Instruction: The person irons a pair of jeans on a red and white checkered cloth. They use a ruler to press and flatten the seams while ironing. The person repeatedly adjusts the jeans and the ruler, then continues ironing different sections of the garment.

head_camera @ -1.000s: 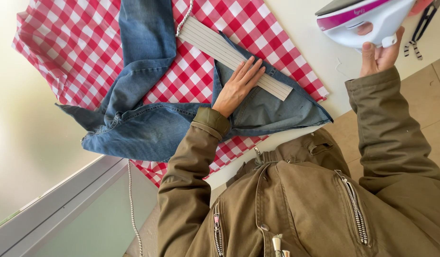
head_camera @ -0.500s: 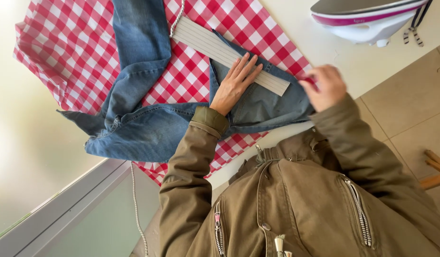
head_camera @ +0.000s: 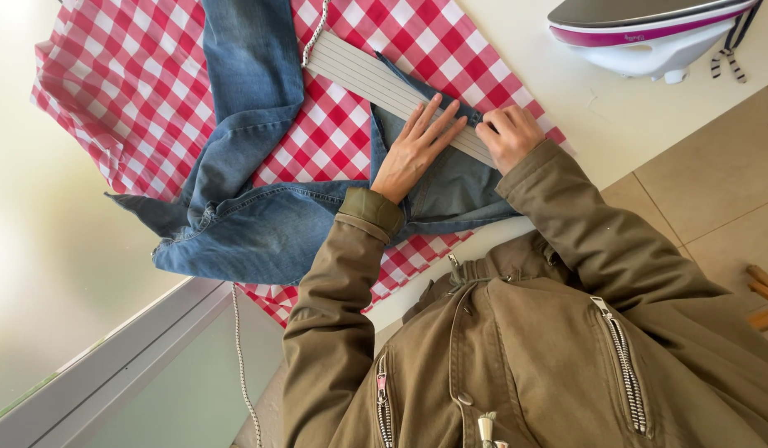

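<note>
My left hand (head_camera: 417, 149) lies flat, fingers spread, pressing the faded blue denim jeans (head_camera: 268, 224) on the red-and-white checked cloth (head_camera: 126, 83) near the worktop's (head_camera: 599, 108) front edge. My right hand (head_camera: 508, 137) seems clenched on the pale ribbed strip (head_camera: 375, 79). Tugging could wrinkle the denim; the white-and-magenta steam iron (head_camera: 649, 33) sits near the edge.
</note>
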